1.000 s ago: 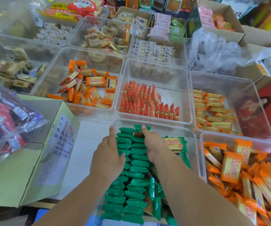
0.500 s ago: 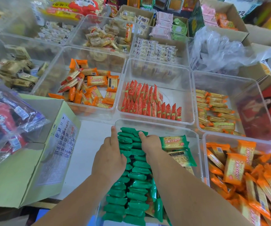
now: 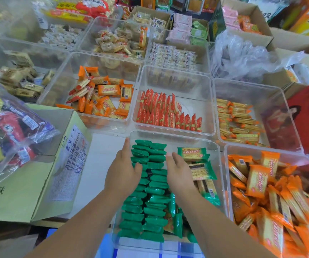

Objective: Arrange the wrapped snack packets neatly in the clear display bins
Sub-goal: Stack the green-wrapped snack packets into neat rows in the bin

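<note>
Straight, close-set fingers (image 3: 126,146) on the left hand (image 3: 123,172), laid flat against the left flank of the green packets (image 3: 155,185). Same on the right hand (image 3: 179,174), pressed to the right flank, gripping nothing. Packed on edge in two tight rows down the left half of the near clear bin (image 3: 196,141). Loose green packets (image 3: 196,155) flat in the right half. Bare strip by the far wall. Orange-packet bin (image 3: 226,174) just beside on the right, cardboard box (image 3: 19,192) off to the left.

free — red-packet bin (image 3: 192,106) rear half | blocked — cardboard box (image 3: 19,192) left, orange-packet bin (image 3: 246,148) right
</note>
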Demonstrator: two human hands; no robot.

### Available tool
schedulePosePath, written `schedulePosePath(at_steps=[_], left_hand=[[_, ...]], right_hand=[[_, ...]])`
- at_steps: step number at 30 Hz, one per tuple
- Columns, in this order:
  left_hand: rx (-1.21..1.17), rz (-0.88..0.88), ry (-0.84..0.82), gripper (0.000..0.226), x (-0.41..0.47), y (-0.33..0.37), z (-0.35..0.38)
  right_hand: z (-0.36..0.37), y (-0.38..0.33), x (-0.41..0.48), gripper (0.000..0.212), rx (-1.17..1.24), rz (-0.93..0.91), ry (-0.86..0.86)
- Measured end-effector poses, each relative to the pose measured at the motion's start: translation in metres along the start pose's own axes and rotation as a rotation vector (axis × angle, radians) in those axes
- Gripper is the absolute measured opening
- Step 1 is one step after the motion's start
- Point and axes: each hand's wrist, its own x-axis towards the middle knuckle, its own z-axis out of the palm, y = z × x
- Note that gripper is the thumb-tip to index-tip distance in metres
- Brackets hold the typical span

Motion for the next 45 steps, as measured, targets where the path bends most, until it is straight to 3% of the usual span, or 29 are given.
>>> schedulePosePath(at_steps=[6,14,19,25,31,36,38,41,43,45], left_hand=[[-0.238,-0.158,0.033,0.066,-0.041,-0.015,-0.005],[-0.132,-0.084,0.002,0.049,-0.088,-0.029,0.001],[-0.115,-0.057,-0.019,0.046,-0.085,-0.027,0.001],[-0.072,-0.043,-0.021,0.045,-0.084,-0.026,0.001],[-0.062,-0.082,-0.042,0.051,-0.086,-0.025,-0.001],[-0.099,-0.085,-0.037,0.05,-0.086,-0.027,-0.002],[-0.115,-0.08,-0.043,0.052,-0.087,-0.027,-0.001],[-0.053,-0.081,-0.01,0.062,-0.087,-0.025,-0.005],[0.143,0.037,0.065,0.071,-0.088,-0.02,-0.008],[0.31,0.338,0.047,0.065,-0.095,-0.015,-0.008]], right_hand=[[-0.008,0.019,-0.047,0.061,0.09,0.144,-0.05],[0.006,0.014,0.001,0.071,0.007,0.337,-0.138],[0.018,0.013,0.01,0.054,0.106,0.453,-0.119],[0.026,0.007,0.012,0.076,0.034,0.456,-0.149],[0.01,0.003,-0.004,0.067,0.004,0.351,-0.258],[-0.018,0.015,-0.048,0.029,-0.294,-0.113,-0.023],[-0.028,0.025,-0.068,0.015,-0.248,-0.103,0.03],[-0.04,0.039,-0.091,0.012,-0.099,0.081,-0.038],[-0.046,0.054,-0.093,0.011,-0.336,-0.02,-0.033],[-0.052,0.065,-0.091,0.03,-0.534,-0.15,-0.009]])
